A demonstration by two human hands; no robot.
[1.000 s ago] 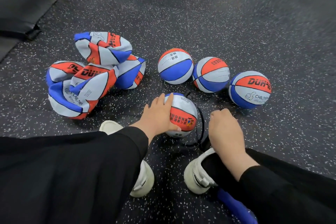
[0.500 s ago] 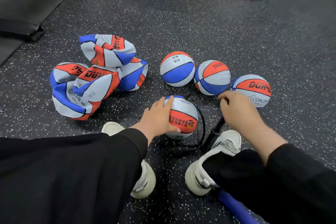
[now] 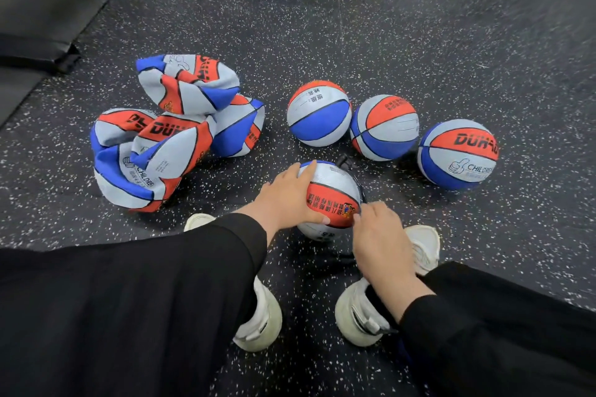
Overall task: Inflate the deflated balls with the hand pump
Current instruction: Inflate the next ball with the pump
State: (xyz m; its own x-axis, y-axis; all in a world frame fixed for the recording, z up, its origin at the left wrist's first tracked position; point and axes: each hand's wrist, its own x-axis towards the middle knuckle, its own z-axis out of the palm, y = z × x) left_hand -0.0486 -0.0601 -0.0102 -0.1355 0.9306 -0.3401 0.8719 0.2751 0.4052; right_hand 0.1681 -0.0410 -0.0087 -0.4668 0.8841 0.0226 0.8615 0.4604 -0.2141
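Floor: dark rubber flooring [image 3: 419,42] flecked with white, running across the whole view. A black mat [image 3: 35,26] with a strap lies at the far left edge.

Deflated balls [image 3: 167,135] lie crumpled in a heap at the left. Three inflated balls [image 3: 383,127] sit in a row at the right, the two nearer the centre almost touching, the third a little apart. The ball being filled [image 3: 335,193] rests on the floor between the person's white shoes [image 3: 422,245], just in front of them.

Left hand [image 3: 287,196]: fingers spread over the ball's left side, thumb laid across the red panel, pressing it steady. Right hand [image 3: 382,235]: fingers curled downward beside the ball; what they grip is hidden beneath the hand, presumably the pump handle.

Change from half a second ago: the right hand has dropped from beside the far right ball to low against the ball being filled, and the pump shaft then visible is now covered.

Pump hose [image 3: 350,164]: a thin black line curving from the ball's far side down its right edge. The pump's long axis cannot be determined.
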